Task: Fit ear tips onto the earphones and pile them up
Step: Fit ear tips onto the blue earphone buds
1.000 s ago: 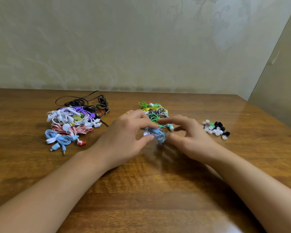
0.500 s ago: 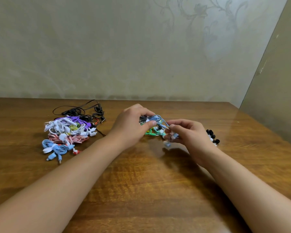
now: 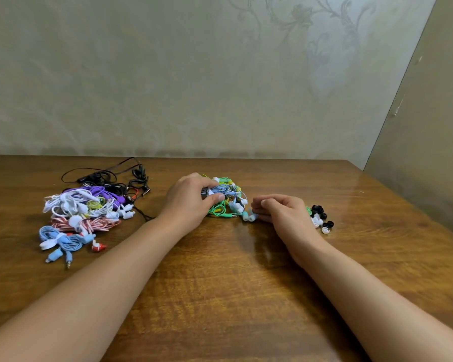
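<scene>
Blue earphones [image 3: 224, 190] gripped by left hand [image 3: 187, 202] over the middle pile; right hand [image 3: 283, 211] curled, empty.

Both forearms are bare from the lower edge of the view up to the wrists, with no sleeve or cuff covering them. The left hand [image 3: 191, 202] and the right hand [image 3: 285, 215] are bare too, ungloved. The fingernails that show look short and unpainted; finer detail on the fingers is too small to tell.

Left hand [image 3: 191, 202] gripping blue earphones [image 3: 225, 189], right hand [image 3: 280, 212] curled (holding unclear), ear tips [image 3: 321, 218] beside.
</scene>
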